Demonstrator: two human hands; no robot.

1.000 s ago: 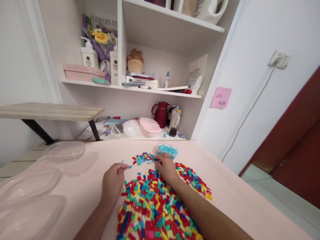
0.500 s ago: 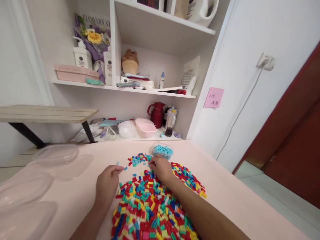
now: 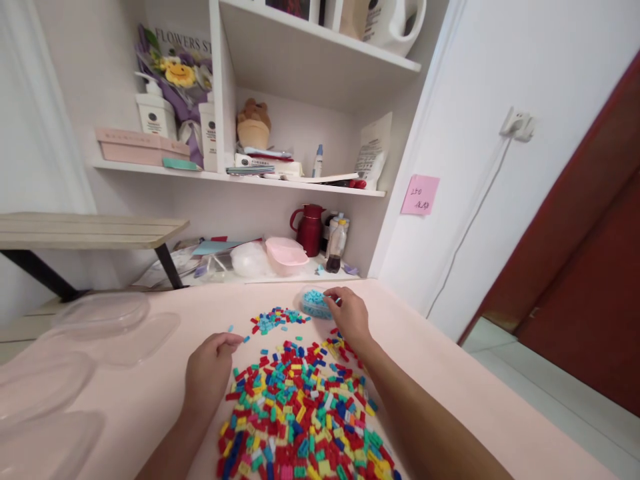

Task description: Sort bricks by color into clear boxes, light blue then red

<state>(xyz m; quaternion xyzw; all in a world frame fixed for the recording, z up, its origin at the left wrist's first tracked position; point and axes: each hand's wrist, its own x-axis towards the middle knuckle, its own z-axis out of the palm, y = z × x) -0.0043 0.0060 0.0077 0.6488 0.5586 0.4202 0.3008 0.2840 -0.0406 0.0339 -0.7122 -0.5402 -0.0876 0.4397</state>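
Note:
My left hand [image 3: 211,365] rests low over the table, left of the brick heap, with thumb and forefinger closed on a small blue building brick [image 3: 247,339]. A lone light blue brick [image 3: 231,328] lies just beyond those fingers. My right hand [image 3: 352,315] is at the right rim of a clear plastic box [image 3: 317,312] of light blue bricks. Its fingers are pinched, and a light blue sliver, seemingly a brick [image 3: 339,301], shows between them. Left of the box is a small mixed pile [image 3: 274,320], mostly light blue. Nearer me spreads the large multicoloured brick heap [image 3: 300,413].
Clear plastic containers and lids [image 3: 107,310] stand on the left of the pink tabletop [image 3: 450,400]. A wooden stand [image 3: 90,230] is behind them. On the back shelf are a pink basin [image 3: 287,257], a red jug [image 3: 309,230] and a bottle [image 3: 337,248].
My right hand has moved from the small mixed pile rightward to the rim of the clear box. My left hand stays nearly where it was. The view has shifted slightly.

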